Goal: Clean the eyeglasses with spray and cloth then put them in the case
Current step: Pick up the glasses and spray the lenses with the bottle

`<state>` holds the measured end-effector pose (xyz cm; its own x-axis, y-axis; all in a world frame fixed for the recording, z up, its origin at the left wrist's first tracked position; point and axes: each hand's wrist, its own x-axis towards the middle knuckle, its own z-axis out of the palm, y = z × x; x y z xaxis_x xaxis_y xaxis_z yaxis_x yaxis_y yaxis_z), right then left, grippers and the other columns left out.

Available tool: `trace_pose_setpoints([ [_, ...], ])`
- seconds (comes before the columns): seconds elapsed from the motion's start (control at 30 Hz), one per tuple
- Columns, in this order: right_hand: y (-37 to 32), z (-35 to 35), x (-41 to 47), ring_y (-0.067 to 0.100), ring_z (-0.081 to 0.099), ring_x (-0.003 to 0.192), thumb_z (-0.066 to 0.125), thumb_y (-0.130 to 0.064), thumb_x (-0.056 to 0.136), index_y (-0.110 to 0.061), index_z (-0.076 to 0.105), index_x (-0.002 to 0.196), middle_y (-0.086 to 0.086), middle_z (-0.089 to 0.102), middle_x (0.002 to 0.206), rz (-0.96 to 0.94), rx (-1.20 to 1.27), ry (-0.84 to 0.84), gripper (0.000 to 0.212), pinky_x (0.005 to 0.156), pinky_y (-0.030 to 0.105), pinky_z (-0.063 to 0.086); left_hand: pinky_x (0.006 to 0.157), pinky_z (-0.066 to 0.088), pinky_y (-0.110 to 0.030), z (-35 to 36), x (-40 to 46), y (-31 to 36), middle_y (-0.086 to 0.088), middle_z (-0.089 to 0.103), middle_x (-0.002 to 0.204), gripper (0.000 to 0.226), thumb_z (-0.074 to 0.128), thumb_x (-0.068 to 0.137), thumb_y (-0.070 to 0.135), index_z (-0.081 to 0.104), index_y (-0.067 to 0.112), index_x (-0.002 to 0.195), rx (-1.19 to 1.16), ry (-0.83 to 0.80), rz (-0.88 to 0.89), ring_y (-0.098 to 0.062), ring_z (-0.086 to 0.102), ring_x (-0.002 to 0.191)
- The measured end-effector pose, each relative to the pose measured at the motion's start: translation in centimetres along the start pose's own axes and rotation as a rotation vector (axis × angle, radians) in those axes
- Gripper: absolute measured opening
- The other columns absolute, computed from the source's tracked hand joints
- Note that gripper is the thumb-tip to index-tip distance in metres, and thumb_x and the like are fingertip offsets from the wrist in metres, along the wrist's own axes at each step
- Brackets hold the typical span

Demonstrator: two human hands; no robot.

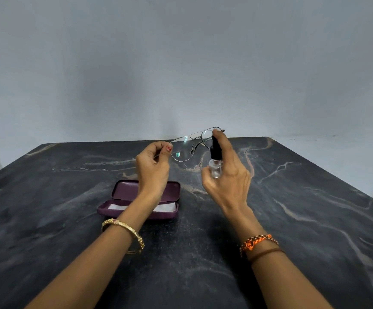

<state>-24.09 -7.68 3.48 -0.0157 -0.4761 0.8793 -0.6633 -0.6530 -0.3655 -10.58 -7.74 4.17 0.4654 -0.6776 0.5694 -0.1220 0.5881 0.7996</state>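
My left hand (153, 167) pinches the left end of thin metal-framed eyeglasses (186, 146) and holds them up above the table, lenses facing me. My right hand (228, 175) grips a small clear spray bottle (215, 163) with a black top, my forefinger resting on the nozzle right in front of the right lens. A purple eyeglass case (123, 190) lies open on the table under my left wrist. A white cloth (116, 206) lies inside its lower half, partly hidden by my forearm.
The dark marbled table (292, 219) stretches wide around the case, its far edge close behind the glasses. A plain grey wall (181, 63) rises behind the table. A gold bangle circles my left wrist, orange and brown bands my right.
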Motion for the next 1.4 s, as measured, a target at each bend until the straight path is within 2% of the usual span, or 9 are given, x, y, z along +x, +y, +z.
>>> trace_pose_setpoints([
  [0.2,0.4,-0.3,0.0,0.023,0.053,0.047,0.063,0.002,0.058,-0.033,0.034,0.117,0.007,0.066,0.073,0.026,-0.036,-0.036,0.075,0.045,0.026,0.045,0.057,0.04,-0.003,-0.1,0.0,0.0,0.01,0.056,0.067,0.023,0.058,0.084,0.014,0.057,0.03,0.068,0.013,0.015,0.0,0.011,0.05,0.055],
  [0.4,-0.2,-0.2,0.1,0.02,0.049,0.043,0.064,-0.001,0.06,-0.029,0.033,0.125,0.01,0.067,0.079,-0.017,0.03,-0.006,0.078,0.04,0.025,0.046,0.054,0.038,-0.004,-0.2,0.1,0.0,0.01,0.054,0.064,0.021,0.057,0.085,0.016,0.057,0.029,0.068,0.036,0.019,-0.006,0.01,0.048,0.051],
  [0.53,-0.6,0.0,0.0,0.024,0.055,0.049,0.063,-0.001,0.06,-0.033,0.034,0.121,0.006,0.067,0.074,-0.024,-0.012,-0.087,0.075,0.041,0.031,0.049,0.053,0.038,-0.004,-0.1,0.0,0.1,0.01,0.055,0.065,0.02,0.058,0.084,0.016,0.057,0.029,0.069,0.037,0.021,-0.014,0.01,0.048,0.051],
  [0.7,-0.1,-0.5,0.2,0.025,0.054,0.048,0.061,0.0,0.059,-0.035,0.033,0.119,0.007,0.065,0.07,0.019,-0.046,-0.069,0.074,0.044,0.028,0.046,0.053,0.038,-0.003,-0.1,0.0,0.2,0.01,0.056,0.066,0.021,0.058,0.084,0.015,0.057,0.029,0.069,0.039,0.027,-0.015,0.011,0.049,0.053],
  [0.83,-0.4,-0.7,0.4,0.024,0.052,0.045,0.063,0.001,0.059,-0.028,0.036,0.126,0.01,0.066,0.074,0.014,0.012,0.007,0.078,0.043,0.027,0.047,0.054,0.039,-0.003,0.0,-0.2,0.2,0.011,0.056,0.066,0.021,0.058,0.084,0.015,0.057,0.029,0.069,0.044,0.014,-0.018,0.012,0.049,0.054],
  [0.97,-1.0,-0.4,0.3,0.023,0.053,0.044,0.064,0.001,0.059,-0.032,0.035,0.122,0.008,0.066,0.072,-0.011,-0.014,-0.044,0.077,0.041,0.027,0.047,0.054,0.04,-0.004,0.0,-0.3,0.4,0.011,0.056,0.067,0.02,0.058,0.085,0.016,0.057,0.029,0.069,0.048,0.007,-0.016,0.012,0.05,0.055],
  [1.1,-0.8,-0.4,0.1,0.027,0.054,0.047,0.061,0.0,0.059,-0.028,0.045,0.121,0.008,0.065,0.07,0.031,-0.025,-0.075,0.07,0.044,0.028,0.045,0.055,0.04,-0.003,0.1,-0.5,0.4,0.012,0.057,0.067,0.019,0.057,0.085,0.016,0.057,0.028,0.069,0.058,-0.004,-0.014,0.013,0.05,0.056],
  [1.3,-1.0,-0.5,0.2,0.022,0.053,0.045,0.062,-0.002,0.062,-0.034,0.027,0.125,0.006,0.067,0.077,0.045,-0.045,-0.061,0.079,0.043,0.026,0.045,0.057,0.041,-0.002,0.1,-0.6,0.6,0.011,0.057,0.068,0.019,0.057,0.085,0.013,0.058,0.026,0.07,0.066,-0.012,-0.008,0.013,0.051,0.058],
  [1.4,-1.0,-0.4,0.1,0.025,0.054,0.046,0.06,0.0,0.061,-0.031,0.038,0.125,0.008,0.066,0.075,0.047,-0.052,-0.104,0.074,0.043,0.028,0.044,0.056,0.04,-0.002,0.2,-0.7,0.7,0.01,0.057,0.067,0.019,0.056,0.085,0.011,0.058,0.023,0.071,0.069,-0.008,0.0,0.012,0.05,0.056],
])
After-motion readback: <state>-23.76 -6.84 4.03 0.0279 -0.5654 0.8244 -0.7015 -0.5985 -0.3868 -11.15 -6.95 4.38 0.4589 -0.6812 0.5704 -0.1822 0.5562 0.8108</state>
